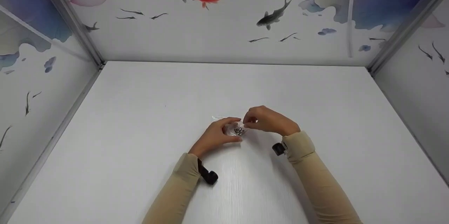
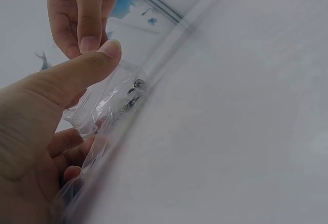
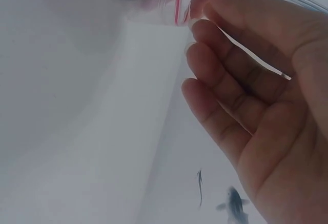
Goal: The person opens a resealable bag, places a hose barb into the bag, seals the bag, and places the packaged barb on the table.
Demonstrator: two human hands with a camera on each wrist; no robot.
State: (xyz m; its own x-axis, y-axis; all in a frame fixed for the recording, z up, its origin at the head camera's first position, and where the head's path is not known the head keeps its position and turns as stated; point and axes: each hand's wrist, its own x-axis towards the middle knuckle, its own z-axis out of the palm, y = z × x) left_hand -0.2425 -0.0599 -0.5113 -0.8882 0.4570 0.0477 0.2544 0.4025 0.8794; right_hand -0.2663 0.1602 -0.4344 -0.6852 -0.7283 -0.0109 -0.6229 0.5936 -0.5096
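Note:
A small clear zip bag (image 1: 229, 130) with a red line along its seal (image 3: 179, 1) is between the two hands, low over the table. Several small shiny metal pieces (image 1: 239, 131) lie bunched inside it; their exact kind is too small to make out. My left hand (image 1: 214, 134) holds the bag from the left, its fingers curled behind the plastic (image 2: 105, 101) and its thumb stretched along the near side. At the bag's right end, the thumb and forefinger of my right hand (image 1: 270, 120) pinch the edge by the seal, the other fingers loosely bent.
A white tabletop (image 1: 140, 139) spreads around the hands. Behind it stands a pale panel (image 1: 217, 38) painted with fish, with side panels at left and right in metal framing. A black camera (image 1: 209, 177) sits on the left wrist, another (image 1: 279, 149) on the right.

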